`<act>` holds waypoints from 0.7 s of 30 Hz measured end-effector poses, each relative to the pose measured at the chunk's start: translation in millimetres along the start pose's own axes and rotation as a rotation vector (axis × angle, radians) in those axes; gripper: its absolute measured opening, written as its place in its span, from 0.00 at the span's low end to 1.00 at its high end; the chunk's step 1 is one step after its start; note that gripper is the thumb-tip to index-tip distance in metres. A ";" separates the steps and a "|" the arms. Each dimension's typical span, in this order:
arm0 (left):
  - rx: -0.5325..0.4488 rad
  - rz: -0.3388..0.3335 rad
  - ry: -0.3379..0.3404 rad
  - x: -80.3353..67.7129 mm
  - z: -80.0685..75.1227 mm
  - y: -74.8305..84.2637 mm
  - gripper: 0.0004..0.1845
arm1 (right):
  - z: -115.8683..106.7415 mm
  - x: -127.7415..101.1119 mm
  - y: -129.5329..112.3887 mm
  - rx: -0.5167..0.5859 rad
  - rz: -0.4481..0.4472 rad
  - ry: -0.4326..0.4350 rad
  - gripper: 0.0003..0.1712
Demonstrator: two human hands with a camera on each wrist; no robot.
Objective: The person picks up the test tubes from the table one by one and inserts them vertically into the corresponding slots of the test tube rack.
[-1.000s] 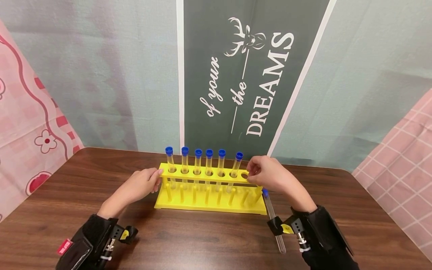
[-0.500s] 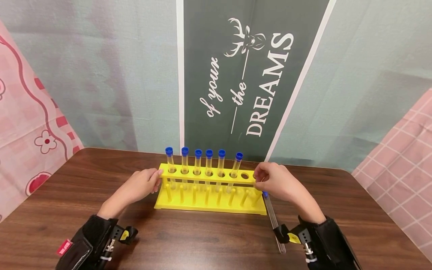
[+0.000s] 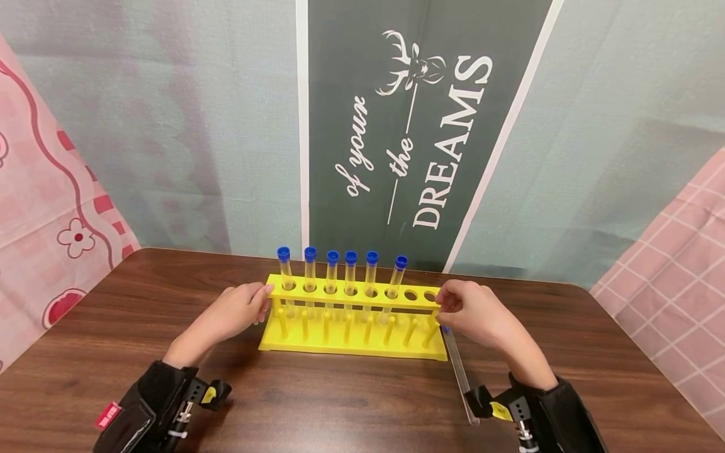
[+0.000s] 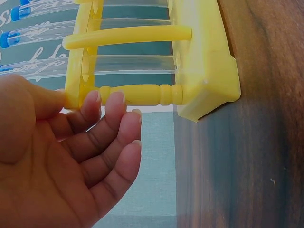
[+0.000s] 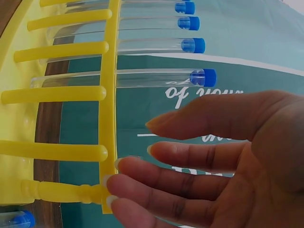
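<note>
Head view: yellow plastic rack (image 3: 351, 327) sits mid-table on dark wood-grain table (image 3: 340, 402), w/ six clear tubes (image 3: 351, 277), blue caps, upright in the top-shelf holes; two holes at the right end are bare. One more capped tube (image 3: 460, 377) lies flat on the table just right of the rack, beside the right wrist. Left hand (image 3: 235, 311) rests on the rack's left end, fingers relaxed. Right hand (image 3: 476, 311) is at the right end, fingers loosely bent.

Left wrist view: left hand (image 4: 61, 161) fingertips touch the shelf edge and turned post, not wrapped.

Right wrist view: right hand (image 5: 213, 161) fingers nearly straight, tips touching the shelf edge; smooth round pegs (image 5: 57, 95) stick out of the rack.
</note>
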State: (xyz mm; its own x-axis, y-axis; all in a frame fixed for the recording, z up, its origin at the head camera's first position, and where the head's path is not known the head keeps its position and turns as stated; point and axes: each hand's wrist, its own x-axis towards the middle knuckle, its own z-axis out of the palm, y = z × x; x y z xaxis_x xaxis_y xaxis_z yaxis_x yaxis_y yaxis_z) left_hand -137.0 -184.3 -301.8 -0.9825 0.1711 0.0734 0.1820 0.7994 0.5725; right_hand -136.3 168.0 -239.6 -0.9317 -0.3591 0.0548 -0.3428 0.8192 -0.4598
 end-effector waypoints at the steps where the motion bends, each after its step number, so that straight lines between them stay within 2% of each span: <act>1: 0.001 0.002 0.001 -0.3 -0.1 0.3 0.18 | 0.1 -0.5 0.7 0.000 0.004 0.001 0.09; 21: -0.017 0.005 -0.007 -1.8 -0.7 1.1 0.17 | 2.2 -4.4 17.6 0.040 0.071 -0.010 0.05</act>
State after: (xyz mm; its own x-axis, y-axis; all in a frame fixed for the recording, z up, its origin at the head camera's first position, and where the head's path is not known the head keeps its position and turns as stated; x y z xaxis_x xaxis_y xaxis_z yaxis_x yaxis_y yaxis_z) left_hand -135.1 -184.1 -300.8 -0.9812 0.1794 0.0705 0.1863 0.7887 0.5859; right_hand -138.0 183.1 -249.8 -0.9523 -0.3050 0.0124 -0.2705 0.8245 -0.4971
